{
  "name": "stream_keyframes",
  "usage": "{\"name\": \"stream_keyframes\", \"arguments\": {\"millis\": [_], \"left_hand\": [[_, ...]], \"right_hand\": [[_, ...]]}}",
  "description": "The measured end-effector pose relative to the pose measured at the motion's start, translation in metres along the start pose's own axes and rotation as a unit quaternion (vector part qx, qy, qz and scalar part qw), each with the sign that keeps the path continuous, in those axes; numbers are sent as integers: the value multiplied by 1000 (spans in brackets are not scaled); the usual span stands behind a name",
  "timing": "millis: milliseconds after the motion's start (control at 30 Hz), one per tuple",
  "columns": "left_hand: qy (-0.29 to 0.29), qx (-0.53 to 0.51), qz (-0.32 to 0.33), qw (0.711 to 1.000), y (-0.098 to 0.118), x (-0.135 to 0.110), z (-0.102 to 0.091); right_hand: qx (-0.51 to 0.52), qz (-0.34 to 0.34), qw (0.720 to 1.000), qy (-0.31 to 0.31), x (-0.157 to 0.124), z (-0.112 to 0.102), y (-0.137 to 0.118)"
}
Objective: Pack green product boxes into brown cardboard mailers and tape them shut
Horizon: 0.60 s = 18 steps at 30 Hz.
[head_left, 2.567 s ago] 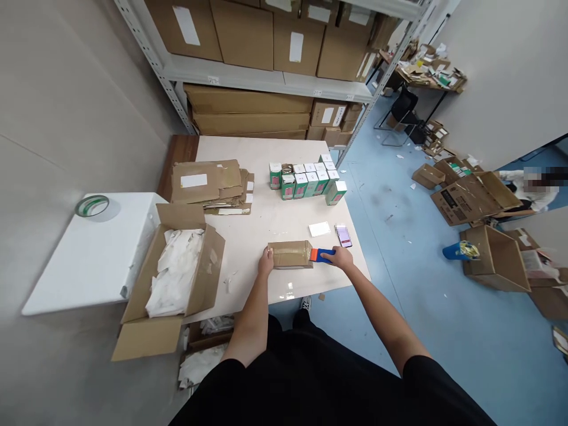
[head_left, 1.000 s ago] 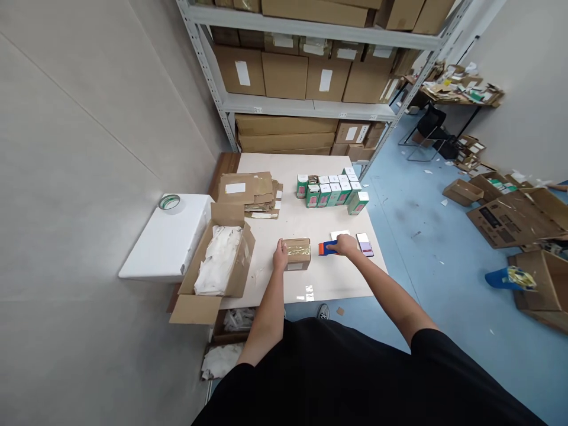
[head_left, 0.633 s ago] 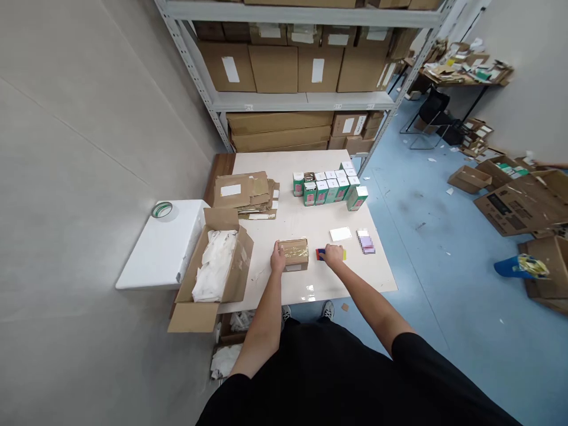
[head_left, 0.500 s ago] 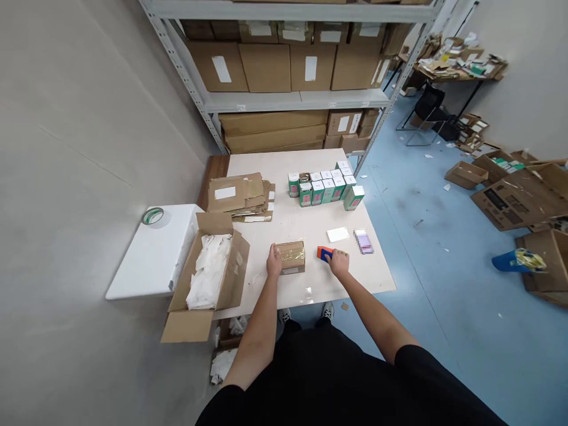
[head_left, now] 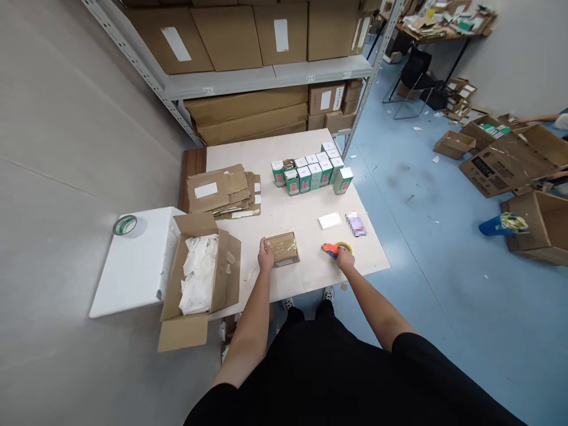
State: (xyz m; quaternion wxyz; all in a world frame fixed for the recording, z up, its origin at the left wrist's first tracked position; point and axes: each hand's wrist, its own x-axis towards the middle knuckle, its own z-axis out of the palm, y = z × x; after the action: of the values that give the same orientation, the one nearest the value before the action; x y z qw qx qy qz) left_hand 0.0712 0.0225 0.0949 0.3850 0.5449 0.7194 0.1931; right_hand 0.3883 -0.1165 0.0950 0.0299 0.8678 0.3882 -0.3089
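My left hand (head_left: 265, 256) grips the left end of a small cardboard box (head_left: 284, 247) on the table, with shiny tape across its top. In my right hand (head_left: 345, 259) is a tape dispenser (head_left: 331, 249), orange and blue with a yellow roll, held low at the table to the right of the box. Its fingers are closed around the handle. Beyond the dispenser lie a white card (head_left: 329, 220) and a purple item (head_left: 356, 225) that is blurred.
Green-and-white cartons (head_left: 309, 176) stand in rows at the table's back. Flattened cardboard (head_left: 215, 190) lies at left, near an open box (head_left: 229, 275) of white paper. Shelving (head_left: 261, 80) rises behind. At far right, another person's arm (head_left: 544, 118) reaches over boxes.
The tape dispenser has moved right and turned, showing its yellow roll. My view has shifted and tilted down. Another person's arm has come into view at far right.
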Motion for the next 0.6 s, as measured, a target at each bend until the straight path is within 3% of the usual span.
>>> {"name": "stream_keyframes", "arguments": {"millis": [100,167,233,333,433,600], "left_hand": [[2,-28,10,1000,-1,0,1],[2,-51,16,999,-4,1,3],[1,-70,13,997,-7,2,4],[-6,-101,6,995,-13,6,5],[-17,-144,17,989,-20,11,4],[-63,-249,54,965,-24,15,-1]], "right_hand": [[91,-62,993,34,-9,-5,-37],[216,-137,966,32,-19,3,-73],[287,-177,941,-17,-32,18,-110],[281,-175,942,-62,-47,42,-149],[286,-147,946,-52,-47,43,-157],[375,-113,916,-89,-36,21,-144]]}}
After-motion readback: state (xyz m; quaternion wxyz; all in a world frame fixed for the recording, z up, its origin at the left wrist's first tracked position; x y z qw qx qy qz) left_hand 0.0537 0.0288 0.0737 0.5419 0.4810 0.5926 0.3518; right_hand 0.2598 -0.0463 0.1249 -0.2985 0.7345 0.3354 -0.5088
